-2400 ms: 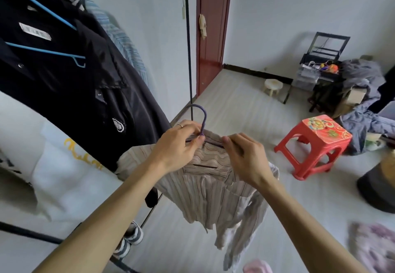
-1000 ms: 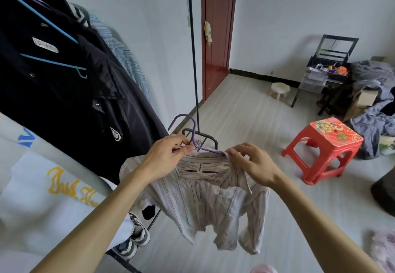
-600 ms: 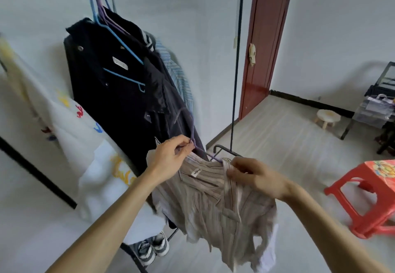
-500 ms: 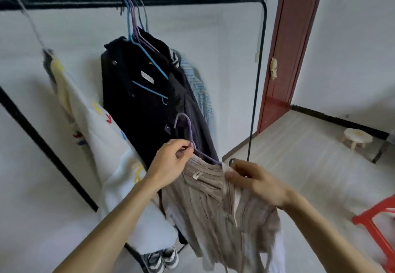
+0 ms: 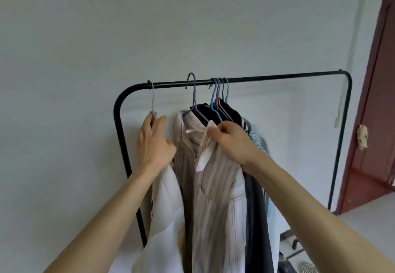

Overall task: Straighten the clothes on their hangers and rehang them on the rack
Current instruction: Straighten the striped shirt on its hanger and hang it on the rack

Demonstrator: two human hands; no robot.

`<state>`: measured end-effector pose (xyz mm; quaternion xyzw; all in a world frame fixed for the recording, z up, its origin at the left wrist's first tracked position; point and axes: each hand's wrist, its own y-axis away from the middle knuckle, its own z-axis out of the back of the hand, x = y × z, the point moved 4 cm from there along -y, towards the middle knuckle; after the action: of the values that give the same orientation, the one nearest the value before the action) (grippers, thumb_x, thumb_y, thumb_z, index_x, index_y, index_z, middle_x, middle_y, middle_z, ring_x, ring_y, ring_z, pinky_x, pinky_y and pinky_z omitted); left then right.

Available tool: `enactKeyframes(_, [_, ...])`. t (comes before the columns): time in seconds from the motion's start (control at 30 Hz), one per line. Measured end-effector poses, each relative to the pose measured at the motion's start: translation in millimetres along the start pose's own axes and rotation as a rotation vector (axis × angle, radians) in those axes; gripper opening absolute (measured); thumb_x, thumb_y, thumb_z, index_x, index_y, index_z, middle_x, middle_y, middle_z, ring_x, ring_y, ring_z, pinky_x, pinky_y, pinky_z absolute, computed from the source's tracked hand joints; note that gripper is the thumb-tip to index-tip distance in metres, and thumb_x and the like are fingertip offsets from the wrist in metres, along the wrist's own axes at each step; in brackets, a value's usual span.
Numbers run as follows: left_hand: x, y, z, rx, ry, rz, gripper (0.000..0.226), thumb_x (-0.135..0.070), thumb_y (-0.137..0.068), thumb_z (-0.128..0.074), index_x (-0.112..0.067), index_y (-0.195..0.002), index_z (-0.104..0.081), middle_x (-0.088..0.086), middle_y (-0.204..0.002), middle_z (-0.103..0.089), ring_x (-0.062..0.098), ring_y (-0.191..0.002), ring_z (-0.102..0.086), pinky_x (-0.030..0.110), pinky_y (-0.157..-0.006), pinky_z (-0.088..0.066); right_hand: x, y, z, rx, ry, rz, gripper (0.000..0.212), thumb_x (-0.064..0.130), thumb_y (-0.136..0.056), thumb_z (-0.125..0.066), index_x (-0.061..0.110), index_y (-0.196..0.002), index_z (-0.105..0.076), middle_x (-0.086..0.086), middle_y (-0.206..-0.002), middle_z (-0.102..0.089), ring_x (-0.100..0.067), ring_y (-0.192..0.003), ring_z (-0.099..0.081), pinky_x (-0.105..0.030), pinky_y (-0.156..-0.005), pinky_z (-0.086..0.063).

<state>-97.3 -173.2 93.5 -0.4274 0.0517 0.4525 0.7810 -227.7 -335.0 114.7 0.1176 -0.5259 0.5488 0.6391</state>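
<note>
The beige striped shirt [image 5: 215,191] hangs on a purple hanger [image 5: 194,99] whose hook sits over the black rack bar [image 5: 277,78]. My right hand [image 5: 229,140] pinches the shirt's collar at the front. My left hand [image 5: 152,142] holds the shoulder of a white garment [image 5: 165,206] just to the left, below its pale hanger [image 5: 153,99]. To the right, a dark jacket [image 5: 256,219] and a blue striped shirt [image 5: 257,140] hang on bunched blue and purple hangers [image 5: 218,95].
The rack's right post [image 5: 339,140] stands close to a dark red door [image 5: 372,112]. A white wall is right behind the rack. Some rack base parts and a small round object [image 5: 307,268] lie at the lower right on the floor.
The striped shirt went up from waist height and its hanger now hooks on the rack bar. My left hand left that hanger and took the white garment. The view tilted up.
</note>
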Motion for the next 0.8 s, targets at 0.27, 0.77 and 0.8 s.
enactKeyframes(0.27, [39,-23,-14,0.135,0.388,0.266,0.081,-0.007,-0.081,-0.058,-0.026,-0.152,-0.023,0.011,-0.143,-0.043,0.03,-0.129,-0.043,0.035,-0.102,-0.04,32,-81,-40,-0.01,0.124,0.039,0.026,0.034,-0.096,-0.048,0.013,-0.081,-0.047,0.002,-0.074,-0.051,-0.017,-0.071,-0.051,-0.026,-0.055,-0.036])
enactKeyframes(0.77, [26,-32,-22,-0.011,0.438,0.128,0.061,-0.037,-0.095,-0.052,-0.027,-0.151,-0.03,0.008,-0.152,-0.035,0.025,-0.141,-0.029,0.037,-0.114,-0.025,-28,-59,-76,-0.053,0.146,0.032,0.031,0.047,-0.093,-0.052,0.02,-0.095,-0.065,0.003,-0.088,-0.067,-0.011,-0.082,-0.061,-0.026,-0.073,-0.043])
enactKeyframes(0.8, [19,-35,-21,-0.003,0.408,0.078,0.063,-0.04,-0.093,-0.054,-0.028,-0.151,-0.03,0.005,-0.155,-0.029,0.023,-0.143,-0.025,0.036,-0.115,-0.023,-31,-55,-55,-0.185,0.242,0.094,0.025,0.042,-0.093,-0.053,0.021,-0.102,-0.063,0.006,-0.094,-0.065,-0.011,-0.086,-0.059,-0.024,-0.074,-0.041])
